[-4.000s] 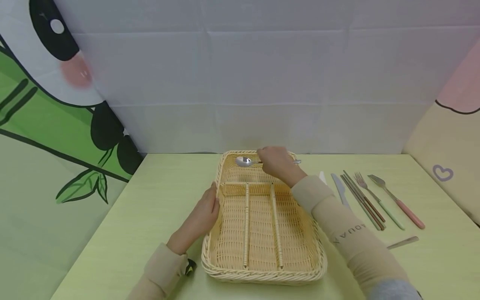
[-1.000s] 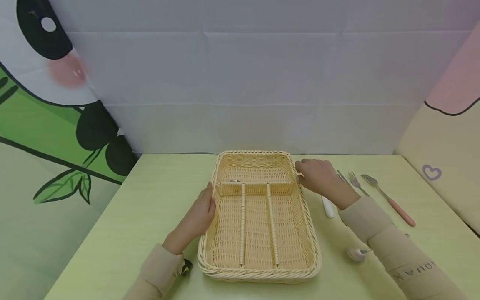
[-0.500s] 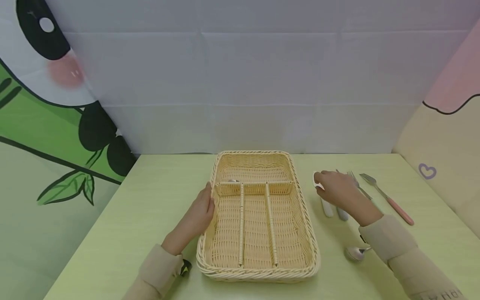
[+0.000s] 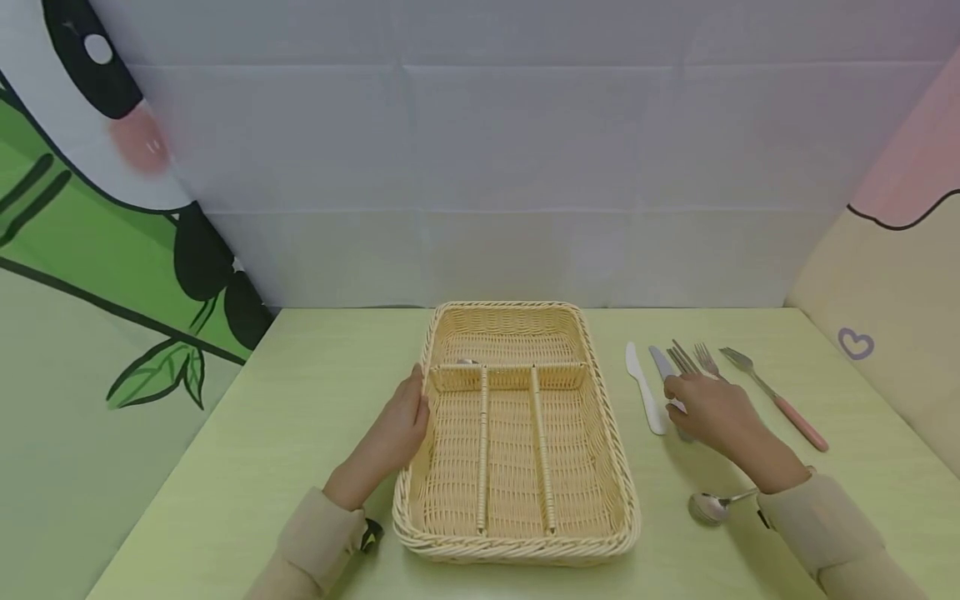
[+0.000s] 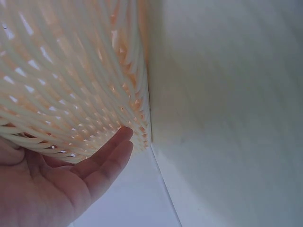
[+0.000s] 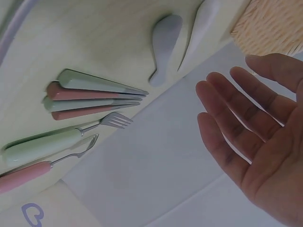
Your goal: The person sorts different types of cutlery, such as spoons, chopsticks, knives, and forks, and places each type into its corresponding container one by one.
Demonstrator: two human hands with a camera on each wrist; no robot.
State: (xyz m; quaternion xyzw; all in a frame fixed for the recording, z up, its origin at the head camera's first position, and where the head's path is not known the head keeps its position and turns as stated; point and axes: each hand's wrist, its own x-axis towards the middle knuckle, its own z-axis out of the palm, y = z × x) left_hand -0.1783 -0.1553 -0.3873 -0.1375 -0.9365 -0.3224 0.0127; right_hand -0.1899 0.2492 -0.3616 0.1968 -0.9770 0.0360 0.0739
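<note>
My left hand [image 4: 393, 437] holds the left side of a wicker basket [image 4: 517, 546], its fingers lying along the outer wall in the left wrist view. The basket has a wide back compartment and three long front ones. A bit of a spoon [image 4: 468, 362] shows behind the cross divider. My right hand [image 4: 712, 412] hovers over the cutlery, fingers spread and palm bare in the right wrist view. It partly covers the chopsticks [image 6: 94, 93], which have green and red handles, and a grey-blue knife [image 4: 663, 364]. A white knife [image 4: 643, 387] lies left of that hand.
Right of the chopsticks lie a green-handled fork [image 6: 47, 144] and a pink-handled fork [image 4: 798, 421]. Another spoon [image 4: 708, 508] rests nearer, under the right wrist. A fabric backdrop [image 4: 525, 167] rises behind the table [image 4: 322, 358].
The right hand has let go of a spoon in the back compartment, then moved right, passing the white knife, to above the chopsticks. The left hand stays at the basket.
</note>
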